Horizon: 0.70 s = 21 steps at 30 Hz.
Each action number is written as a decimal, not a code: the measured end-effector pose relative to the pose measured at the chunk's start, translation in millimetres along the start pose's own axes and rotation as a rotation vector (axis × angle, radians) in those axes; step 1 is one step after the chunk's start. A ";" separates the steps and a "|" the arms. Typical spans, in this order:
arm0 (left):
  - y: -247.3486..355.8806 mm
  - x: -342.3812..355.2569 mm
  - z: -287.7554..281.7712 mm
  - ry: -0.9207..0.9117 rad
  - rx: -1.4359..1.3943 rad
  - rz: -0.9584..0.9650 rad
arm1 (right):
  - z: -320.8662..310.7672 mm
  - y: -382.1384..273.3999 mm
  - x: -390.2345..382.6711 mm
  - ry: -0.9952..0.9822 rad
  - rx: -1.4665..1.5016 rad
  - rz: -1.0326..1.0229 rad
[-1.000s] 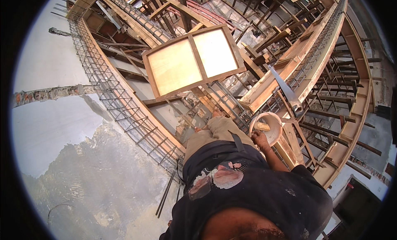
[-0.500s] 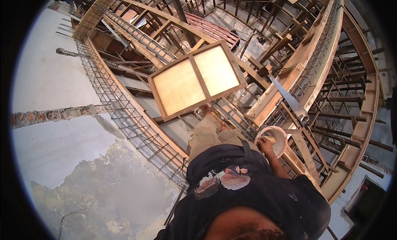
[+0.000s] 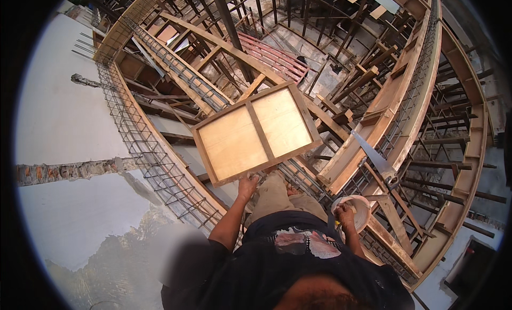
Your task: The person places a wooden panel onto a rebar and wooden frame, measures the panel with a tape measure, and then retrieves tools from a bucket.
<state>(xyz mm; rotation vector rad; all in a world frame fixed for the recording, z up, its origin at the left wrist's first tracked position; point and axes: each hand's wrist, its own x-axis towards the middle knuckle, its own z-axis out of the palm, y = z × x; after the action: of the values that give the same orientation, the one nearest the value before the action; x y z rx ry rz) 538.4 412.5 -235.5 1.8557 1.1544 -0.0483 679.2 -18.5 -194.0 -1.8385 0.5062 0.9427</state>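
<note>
My left hand [image 3: 248, 186] is at the lower edge of a framed plywood panel [image 3: 234, 144], its fingers curled together. Whether they grip the frame or some small thing cannot be made out. The panel has a brown wooden border and a middle bar, and it lies tilted across the beam formwork ahead of my legs. My right hand [image 3: 345, 215] reaches into a round, pale bucket [image 3: 364, 207], fingers bent downward. What they hold inside is hidden. Just beyond the bucket, a handsaw [image 3: 373, 154] with a dark handle rests across the formwork timbers.
Steel rebar cages [image 3: 144, 144] run along the curved formwork at left. More curved wooden formwork [image 3: 477, 134] and props stand at right. Open gaps between timbers drop to a lower level with red pipes [image 3: 272, 56]. A pale wall surface [image 3: 69, 118] lies left.
My left arm has come into view and its hand has reached the panel's lower edge. My right hand has moved from the bucket's rim to inside it. The whole view has shifted slightly.
</note>
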 end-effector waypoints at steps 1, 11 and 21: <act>10.2 25.9 14.2 -0.046 0.064 -0.016 | -2.6 2.5 -0.3 -0.001 -0.015 0.003; 46.2 149.4 87.4 -0.218 0.173 -0.413 | -4.7 133.2 -56.5 0.039 -0.275 0.008; 48.7 206.6 119.7 -0.025 0.121 -0.547 | 41.7 100.2 -76.1 -0.008 -0.663 -0.220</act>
<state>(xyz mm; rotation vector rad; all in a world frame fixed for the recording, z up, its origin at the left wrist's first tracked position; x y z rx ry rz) 737.4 462.9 -366.9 1.5831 1.6392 -0.4563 547.3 -30.1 -201.0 -2.4146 -0.0372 1.0390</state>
